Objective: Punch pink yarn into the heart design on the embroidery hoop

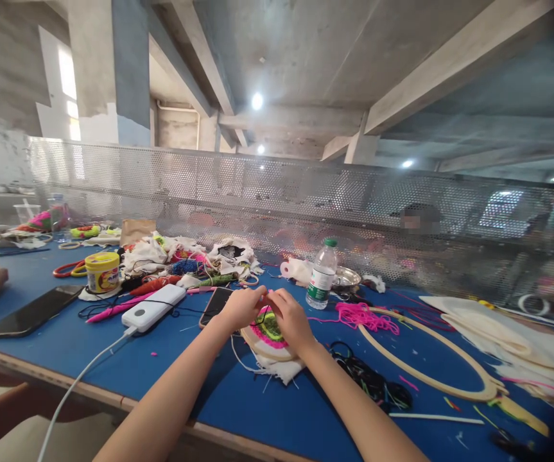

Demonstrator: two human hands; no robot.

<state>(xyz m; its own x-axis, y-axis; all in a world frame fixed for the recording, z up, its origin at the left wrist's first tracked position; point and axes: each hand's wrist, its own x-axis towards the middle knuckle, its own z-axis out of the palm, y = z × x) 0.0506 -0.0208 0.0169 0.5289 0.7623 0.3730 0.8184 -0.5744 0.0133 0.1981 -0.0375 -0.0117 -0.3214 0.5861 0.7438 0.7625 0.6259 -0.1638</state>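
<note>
The small hoop [268, 333] lies on the table [257, 410]; left of it the power bank [154, 308], behind-right the bottle [321, 274], right the large hoop [431, 359].

Blue-topped table [88, 340] with a pale wood edge carries a small embroidery hoop [268, 339] on white cloth at centre. At 9 o'clock of it: white power bank [154, 307], black phone [31, 312], yellow tub [102, 271]. At 1 o'clock a water bottle [321, 274]; at 3 o'clock pink yarn [361, 316] and a large wooden hoop [431, 359].
</note>
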